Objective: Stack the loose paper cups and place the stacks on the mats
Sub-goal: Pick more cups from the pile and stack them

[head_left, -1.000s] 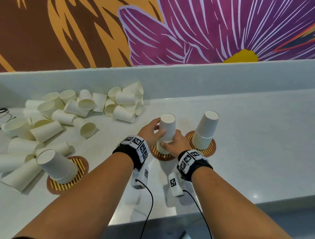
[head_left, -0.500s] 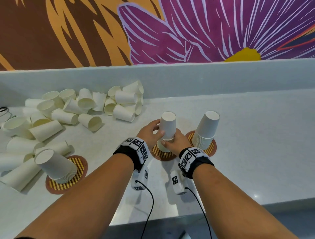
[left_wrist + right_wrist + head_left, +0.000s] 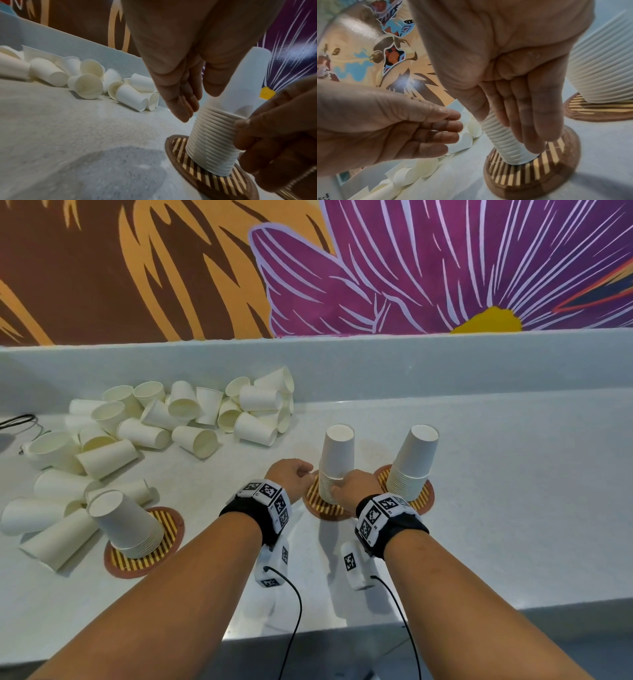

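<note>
Since a second ago your left hand [image 3: 289, 474] has come off the upside-down stack of white paper cups [image 3: 335, 463] at mid-frame in the head view; earlier it gripped the upper cup, and now it sits just left of the stack, fingers loosely curled and empty. That stack stands upright with its rims down on the round brown mat with yellow stripes [image 3: 317, 505], so I judge this placement nearly done.

Your right hand [image 3: 351, 487] remains at the lower ribbed part of the stack. In the right wrist view its fingers [image 3: 530, 121] lie fairly straight along the rims, and the thumb bears on the other side, a light steadying hold rather than a firm grip.

Two more stacks sit on mats: one to the right [image 3: 412, 463] and one at lower left [image 3: 126, 525], which leans. Loose white paper cups [image 3: 191, 419] lie heaped at upper left, so plenty of stacking is left.
</note>
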Motion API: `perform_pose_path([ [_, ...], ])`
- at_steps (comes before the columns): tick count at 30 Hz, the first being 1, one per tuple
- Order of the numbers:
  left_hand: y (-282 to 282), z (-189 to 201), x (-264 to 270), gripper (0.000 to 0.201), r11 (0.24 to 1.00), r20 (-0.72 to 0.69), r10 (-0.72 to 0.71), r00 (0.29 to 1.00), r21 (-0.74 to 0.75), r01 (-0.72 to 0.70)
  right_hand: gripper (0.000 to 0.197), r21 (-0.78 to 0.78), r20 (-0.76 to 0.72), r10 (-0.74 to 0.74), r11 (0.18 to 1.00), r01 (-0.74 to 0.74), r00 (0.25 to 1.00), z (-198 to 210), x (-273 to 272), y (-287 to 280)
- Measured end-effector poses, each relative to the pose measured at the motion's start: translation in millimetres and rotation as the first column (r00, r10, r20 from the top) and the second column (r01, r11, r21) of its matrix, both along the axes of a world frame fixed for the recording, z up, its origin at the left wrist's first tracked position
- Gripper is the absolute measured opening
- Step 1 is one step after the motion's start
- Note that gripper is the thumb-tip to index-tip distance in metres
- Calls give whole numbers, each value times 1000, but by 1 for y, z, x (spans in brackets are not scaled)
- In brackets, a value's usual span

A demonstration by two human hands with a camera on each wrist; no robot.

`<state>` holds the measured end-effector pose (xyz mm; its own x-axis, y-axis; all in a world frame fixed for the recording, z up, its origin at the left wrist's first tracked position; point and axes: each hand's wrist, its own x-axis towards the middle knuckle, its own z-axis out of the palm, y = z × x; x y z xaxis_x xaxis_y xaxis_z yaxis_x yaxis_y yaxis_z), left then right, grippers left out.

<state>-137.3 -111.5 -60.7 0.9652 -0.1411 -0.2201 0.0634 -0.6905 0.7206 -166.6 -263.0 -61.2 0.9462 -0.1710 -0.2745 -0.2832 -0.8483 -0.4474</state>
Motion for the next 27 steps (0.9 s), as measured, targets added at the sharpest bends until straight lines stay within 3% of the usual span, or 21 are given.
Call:
perform_pose_path([
  [6,20,4,-8,35,998,9,20,1000,58,-20,31,3,56,45,999,-45,997,9,-5,24],
  [14,69,28,-15,28,985,-5,121,993,123,-120,30,-34,148,249,969,-246,957,31,2,66],
  [27,164,78,-9,29,958,16,187,982,217,-186,27,17,250,326,940,-341,912,59,21,149],
])
